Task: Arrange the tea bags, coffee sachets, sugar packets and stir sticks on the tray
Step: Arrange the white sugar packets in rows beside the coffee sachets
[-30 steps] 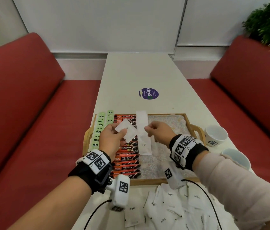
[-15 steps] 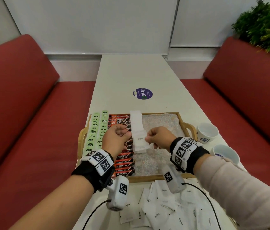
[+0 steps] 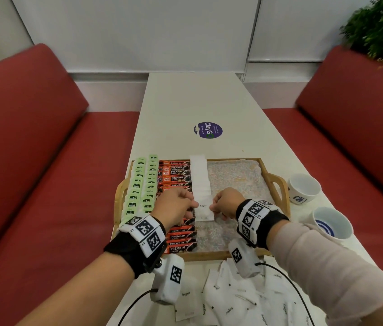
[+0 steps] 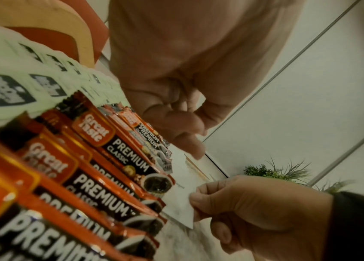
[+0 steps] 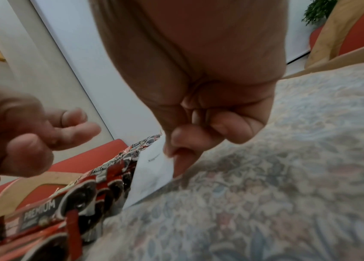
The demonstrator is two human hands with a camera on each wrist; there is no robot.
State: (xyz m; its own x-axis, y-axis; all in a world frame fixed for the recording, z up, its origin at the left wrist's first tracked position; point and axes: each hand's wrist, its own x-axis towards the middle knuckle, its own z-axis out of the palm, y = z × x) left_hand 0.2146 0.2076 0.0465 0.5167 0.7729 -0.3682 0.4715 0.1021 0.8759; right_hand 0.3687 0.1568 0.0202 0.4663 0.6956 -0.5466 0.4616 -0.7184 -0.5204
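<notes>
Fingers of our right hand pinch the right edge of a sugar packet, thumb on top and forefinger under it, as the right wrist view shows. Our left hand sits at the packet's left edge with fingers loosely curled; in the right wrist view they seem apart from the paper, so we judge that this hand holds nothing now, though the head view cannot confirm it. What changed in the last second: 1.0 s ago the left hand held a packet up in the air, and 0.5 s ago both hands brought it down over the column; now it lies low on the tray, at the near end of the white column, just beside the coffee sachets. The green tea bags fill the 2 rows at the left. For the task this means 1 more packet is almost placed, and the sugar column reaches about the middle of the tray. Many loose packets wait on the table near us, so the sugar row is not finished. We see no stir sticks anywhere. 2 cups stand right of the tray.
</notes>
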